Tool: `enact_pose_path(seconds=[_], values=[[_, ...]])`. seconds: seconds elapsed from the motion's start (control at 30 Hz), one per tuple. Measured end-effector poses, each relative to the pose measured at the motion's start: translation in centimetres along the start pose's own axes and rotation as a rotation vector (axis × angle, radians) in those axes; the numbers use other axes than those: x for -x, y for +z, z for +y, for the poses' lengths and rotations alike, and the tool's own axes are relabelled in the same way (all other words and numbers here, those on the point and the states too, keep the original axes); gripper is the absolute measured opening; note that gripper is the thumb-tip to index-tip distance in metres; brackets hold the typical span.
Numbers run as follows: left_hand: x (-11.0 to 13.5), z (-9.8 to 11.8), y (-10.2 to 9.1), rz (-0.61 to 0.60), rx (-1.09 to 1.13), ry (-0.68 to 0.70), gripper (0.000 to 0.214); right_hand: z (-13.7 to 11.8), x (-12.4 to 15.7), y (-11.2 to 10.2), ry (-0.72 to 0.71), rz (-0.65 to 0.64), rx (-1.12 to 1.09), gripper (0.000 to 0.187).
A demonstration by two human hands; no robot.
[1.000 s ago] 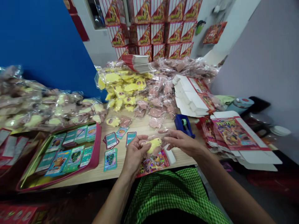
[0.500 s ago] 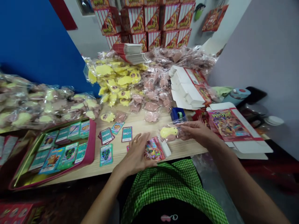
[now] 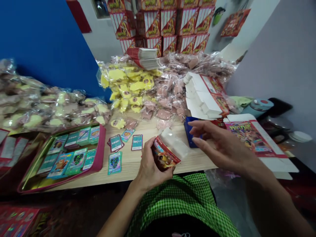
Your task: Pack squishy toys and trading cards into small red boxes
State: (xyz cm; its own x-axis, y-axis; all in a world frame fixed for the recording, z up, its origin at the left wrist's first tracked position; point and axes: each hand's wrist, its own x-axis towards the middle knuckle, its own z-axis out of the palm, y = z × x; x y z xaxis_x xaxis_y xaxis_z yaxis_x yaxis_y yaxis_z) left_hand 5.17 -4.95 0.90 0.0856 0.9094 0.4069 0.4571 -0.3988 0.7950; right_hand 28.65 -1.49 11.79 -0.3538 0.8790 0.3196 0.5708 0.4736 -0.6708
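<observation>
Red printed carton (image 3: 164,155) sits gripped in my left hand (image 3: 150,164), white flap up, just above the wooden tabletop (image 3: 199,161) — a steady hold suits it — while my right hand (image 3: 223,144) hangs open, empty, beside the blue tape dispenser (image 3: 189,136).

We find the tabletop (image 3: 158,161) to be pale wood or wood-grain board with a smooth, low-sheen surface. The red carton (image 3: 164,154) is paperboard, its printed face coated and glossy; its white panel (image 3: 174,142) is matt. The trading cards (image 3: 115,163) are smooth, glossy card. The tray (image 3: 100,154) appears to be metal, with a gold inner sheen and a glossy pink rim. The clear plastic bags (image 3: 128,79) are thin, creased and shiny. The tape dispenser (image 3: 189,133) is smooth blue plastic. The green checked cloth (image 3: 177,204) is a matt weave.
</observation>
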Motion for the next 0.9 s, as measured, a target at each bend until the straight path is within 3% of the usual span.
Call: enact_pose_path(seconds=[0.17, 0.3, 0.37, 0.5, 0.63, 0.77, 0.9], values=[[-0.1, 0.6, 1.6, 0.095, 0.044, -0.025, 0.106, -1.3, -0.7, -0.8, -0.118, 0.083, 0.154, 0.023], [-0.1, 0.3, 2.1, 0.062, -0.092, -0.123, 0.107, -2.0, -2.9, 2.7, -0.232, 0.105, 0.226, 0.021], [0.1, -0.6, 0.7, 0.022, -0.265, -0.195, 0.085, -2.4, -4.5, 6.1, -0.28, 0.004, 0.255, 0.023], [1.8, -3.4, -4.9, 0.056, -0.673, -0.466, 0.029, -3.4, -7.2, 14.2, -0.217, -0.476, 0.551, 0.027], [3.9, -5.7, -8.6, 0.127, -0.825, -0.636, 0.029, -3.6, -8.3, 20.7, -0.185, -0.59, 0.66, 0.048], [4.9, -7.2, -9.0, 0.218, -0.748, -0.656, 0.047, -3.1, -7.7, 23.2, -0.208, -0.664, 0.697, 0.042], [4.7, -8.6, -9.0, 0.337, -0.577, -0.665, 0.062, -2.1, -7.5, 22.7, -0.235, -0.741, 0.668, 0.031]])
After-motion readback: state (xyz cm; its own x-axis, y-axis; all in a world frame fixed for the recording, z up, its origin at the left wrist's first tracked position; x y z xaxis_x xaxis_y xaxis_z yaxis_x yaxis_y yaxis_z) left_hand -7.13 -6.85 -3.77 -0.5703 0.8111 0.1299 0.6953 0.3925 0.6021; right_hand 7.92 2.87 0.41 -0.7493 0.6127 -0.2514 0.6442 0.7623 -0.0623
